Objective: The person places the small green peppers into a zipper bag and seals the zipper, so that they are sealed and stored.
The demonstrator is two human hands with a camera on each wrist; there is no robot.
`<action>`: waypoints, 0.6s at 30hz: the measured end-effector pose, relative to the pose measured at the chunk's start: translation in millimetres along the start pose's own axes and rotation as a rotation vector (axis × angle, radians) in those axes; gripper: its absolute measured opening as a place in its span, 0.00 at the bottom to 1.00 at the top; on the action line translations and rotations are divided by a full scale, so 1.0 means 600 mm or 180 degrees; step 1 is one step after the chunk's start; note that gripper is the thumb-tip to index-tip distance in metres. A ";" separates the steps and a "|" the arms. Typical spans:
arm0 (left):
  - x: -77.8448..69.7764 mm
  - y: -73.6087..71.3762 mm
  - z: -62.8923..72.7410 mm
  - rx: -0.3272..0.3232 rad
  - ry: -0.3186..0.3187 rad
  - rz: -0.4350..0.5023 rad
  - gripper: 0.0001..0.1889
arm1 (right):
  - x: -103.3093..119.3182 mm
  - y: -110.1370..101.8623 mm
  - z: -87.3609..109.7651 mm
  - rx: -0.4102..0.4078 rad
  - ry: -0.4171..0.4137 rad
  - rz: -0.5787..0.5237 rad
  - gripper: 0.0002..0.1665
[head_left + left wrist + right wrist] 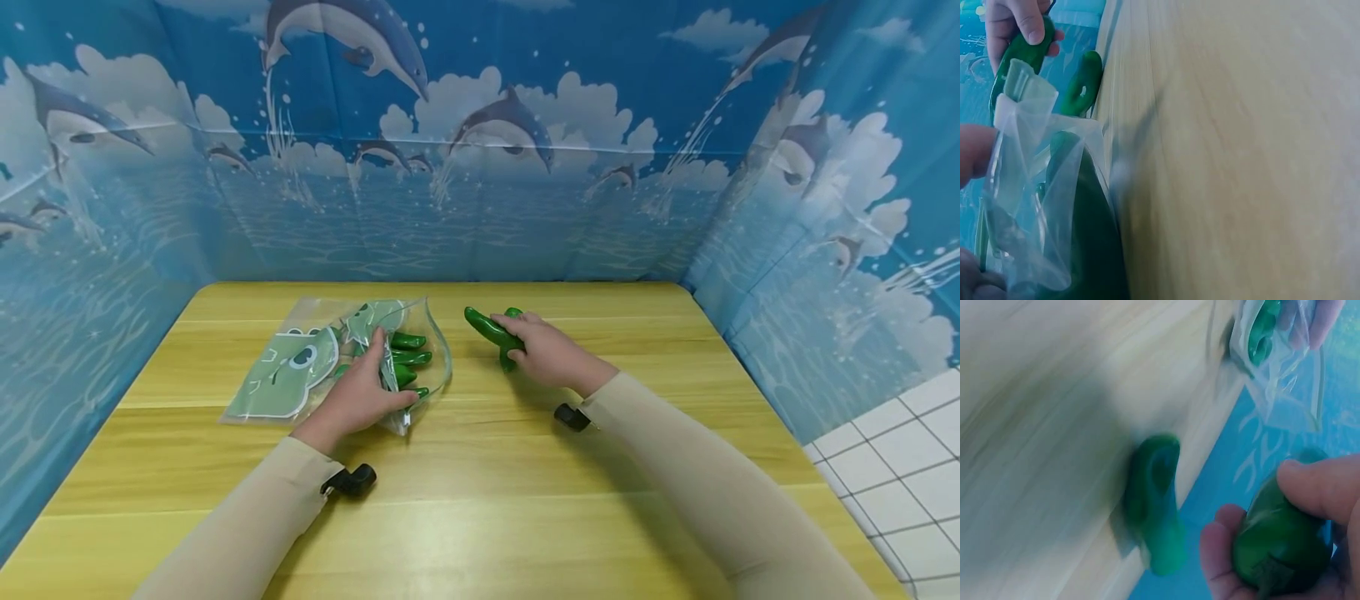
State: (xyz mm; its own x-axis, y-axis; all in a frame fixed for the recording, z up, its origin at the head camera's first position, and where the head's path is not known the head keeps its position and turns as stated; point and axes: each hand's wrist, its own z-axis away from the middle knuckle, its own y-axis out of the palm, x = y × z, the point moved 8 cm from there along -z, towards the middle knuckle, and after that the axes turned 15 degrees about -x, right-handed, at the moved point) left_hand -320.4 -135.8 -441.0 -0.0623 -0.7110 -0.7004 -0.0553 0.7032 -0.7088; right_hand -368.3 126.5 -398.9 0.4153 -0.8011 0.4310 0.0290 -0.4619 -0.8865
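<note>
My right hand (555, 350) grips a long, glossy green pepper (487, 327), raised over the table; its stem end shows in the right wrist view. Just below that hand a second green pepper (1154, 500) lies on the table, partly hidden in the head view. To the left is a clear zip bag (281, 379) printed with a green cartoon animal, its mouth turned towards the right hand. Several green peppers (411, 357) lie inside, near the opening. My left hand (356, 396) holds the bag by its mouth, thumb and fingers spread apart along the edge.
The wooden table (480, 517) ends at a blue dolphin-print curtain (480, 208) behind and along both sides. A dark wrist camera (352, 481) sits under the left sleeve, another camera (572, 417) under the right. White floor tiles (900, 467) show at the right.
</note>
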 end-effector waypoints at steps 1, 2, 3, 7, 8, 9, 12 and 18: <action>-0.001 0.000 0.000 -0.0002 0.0001 -0.0004 0.67 | 0.006 0.002 -0.002 -0.0007 -0.0058 0.0042 0.42; -0.001 0.000 -0.001 -0.0001 -0.0002 -0.0007 0.67 | 0.013 0.003 -0.003 -0.0018 -0.0111 0.0079 0.42; -0.002 -0.001 -0.001 0.0001 0.0006 -0.0011 0.67 | 0.020 0.004 -0.004 -0.0026 -0.0165 0.0111 0.41; -0.003 0.001 0.000 0.0027 -0.0040 -0.0006 0.68 | 0.043 0.012 -0.006 -0.0018 -0.0325 0.0144 0.38; -0.003 0.001 0.001 0.0034 -0.0065 -0.0007 0.68 | 0.049 0.015 -0.007 -0.0007 -0.0345 0.0120 0.36; -0.003 0.002 0.001 0.0042 -0.0073 -0.0014 0.68 | 0.053 0.019 -0.008 0.0006 -0.0365 0.0099 0.35; -0.002 0.003 0.002 0.0064 -0.0118 -0.0014 0.68 | 0.065 0.028 -0.010 0.0036 -0.0407 0.0064 0.30; 0.000 0.003 0.003 0.0071 -0.0135 -0.0006 0.68 | 0.079 0.044 -0.014 0.0135 -0.0442 0.0100 0.27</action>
State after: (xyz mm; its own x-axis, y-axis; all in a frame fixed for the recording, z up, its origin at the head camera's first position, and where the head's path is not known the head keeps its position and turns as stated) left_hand -318.9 -134.4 -442.3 -0.0198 -0.7123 -0.7016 -0.0333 0.7018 -0.7116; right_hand -355.3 73.2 -400.7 0.5382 -0.7533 0.3780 0.0512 -0.4185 -0.9068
